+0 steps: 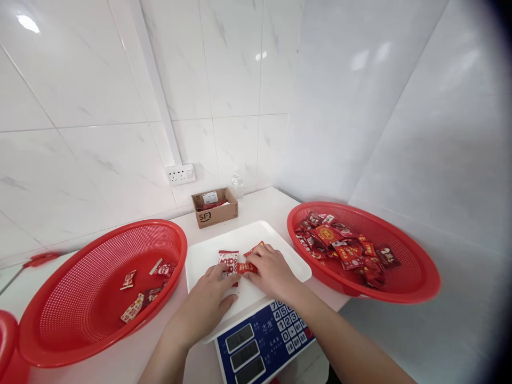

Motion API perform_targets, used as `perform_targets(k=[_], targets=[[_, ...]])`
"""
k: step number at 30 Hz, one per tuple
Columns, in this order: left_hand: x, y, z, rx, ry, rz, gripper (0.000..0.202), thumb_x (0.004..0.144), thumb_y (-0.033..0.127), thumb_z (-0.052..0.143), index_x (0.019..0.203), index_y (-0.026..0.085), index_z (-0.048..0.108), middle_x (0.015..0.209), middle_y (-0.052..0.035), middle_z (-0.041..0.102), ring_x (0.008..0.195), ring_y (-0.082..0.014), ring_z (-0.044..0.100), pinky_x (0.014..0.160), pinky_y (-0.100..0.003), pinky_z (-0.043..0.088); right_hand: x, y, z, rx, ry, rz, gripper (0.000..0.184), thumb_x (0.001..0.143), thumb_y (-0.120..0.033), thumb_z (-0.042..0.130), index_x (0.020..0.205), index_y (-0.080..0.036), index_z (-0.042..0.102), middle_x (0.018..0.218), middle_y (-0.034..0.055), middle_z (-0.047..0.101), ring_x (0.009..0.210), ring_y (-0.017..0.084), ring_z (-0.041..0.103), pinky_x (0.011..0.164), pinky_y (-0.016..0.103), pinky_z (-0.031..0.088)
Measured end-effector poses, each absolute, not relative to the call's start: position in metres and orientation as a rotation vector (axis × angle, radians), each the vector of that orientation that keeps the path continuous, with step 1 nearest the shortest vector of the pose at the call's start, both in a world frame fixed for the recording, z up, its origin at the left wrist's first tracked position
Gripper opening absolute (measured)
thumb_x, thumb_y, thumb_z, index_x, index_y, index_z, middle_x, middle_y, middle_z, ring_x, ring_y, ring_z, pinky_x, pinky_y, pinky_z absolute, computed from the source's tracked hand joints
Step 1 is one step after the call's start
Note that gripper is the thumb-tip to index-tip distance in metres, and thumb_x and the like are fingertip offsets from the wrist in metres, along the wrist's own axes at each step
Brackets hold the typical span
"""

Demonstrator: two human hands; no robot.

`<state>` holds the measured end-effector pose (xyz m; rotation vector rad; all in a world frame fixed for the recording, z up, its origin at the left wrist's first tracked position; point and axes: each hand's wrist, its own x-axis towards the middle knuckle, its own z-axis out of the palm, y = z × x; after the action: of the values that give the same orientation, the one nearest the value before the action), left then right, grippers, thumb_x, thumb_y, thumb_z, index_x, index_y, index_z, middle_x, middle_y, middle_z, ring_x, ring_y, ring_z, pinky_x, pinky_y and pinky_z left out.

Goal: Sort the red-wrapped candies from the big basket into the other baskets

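My left hand (212, 301) is over the white tray (260, 232) of a weighing scale. Its fingertips rest on a white-and-red snack packet (229, 258), with the thumb spread apart from them. Close beside it, my right hand (272, 271) has its thumb and index finger around a small red snack packet (245, 268). Another red packet (254, 248) lies under the right fingers and is partly covered. Below the tray, the blue scale panel (268, 336) shows number keys and display windows; I cannot read the digits clearly.
A red plastic basket (104, 240) at left holds several packets. The red basket (424, 272) at right holds a heap of red packets (348, 245). Behind the tray stand a cardboard box (218, 216) and a clear plastic bottle (237, 185), near the tiled wall.
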<state>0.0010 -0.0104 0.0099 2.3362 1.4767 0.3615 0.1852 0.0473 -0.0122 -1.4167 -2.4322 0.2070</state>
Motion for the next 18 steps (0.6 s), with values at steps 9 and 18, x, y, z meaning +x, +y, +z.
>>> perform_targets(k=[9, 18], targets=[[0.0007, -0.0111, 0.0079, 2.348, 1.449, 0.38, 0.041, 0.088, 0.023, 0.047, 0.127, 0.033, 0.05, 0.132, -0.0057, 0.047, 0.124, -0.0256, 0.041, 0.1, -0.045, 0.039, 0.1879, 0.0458, -0.0081, -1.46, -2.411, 0.272, 0.025, 0.083, -0.043, 0.058, 0.092, -0.021, 0.065, 0.099, 0.0065, 0.061, 0.099, 0.023, 0.05, 0.084, 0.034, 0.039], [-0.0017, -0.0085, 0.003, 2.354, 1.456, 0.367, 0.039, 0.088, 0.024, 0.045, 0.126, 0.03, 0.05, 0.134, -0.0059, 0.046, 0.124, -0.0247, 0.042, 0.102, -0.044, 0.037, 0.1887, 0.0443, -0.0131, -1.406, -2.394, 0.245, 0.017, 0.08, -0.033, 0.061, 0.09, -0.02, 0.065, 0.097, 0.0081, 0.061, 0.097, 0.025, 0.051, 0.084, 0.038, 0.04]])
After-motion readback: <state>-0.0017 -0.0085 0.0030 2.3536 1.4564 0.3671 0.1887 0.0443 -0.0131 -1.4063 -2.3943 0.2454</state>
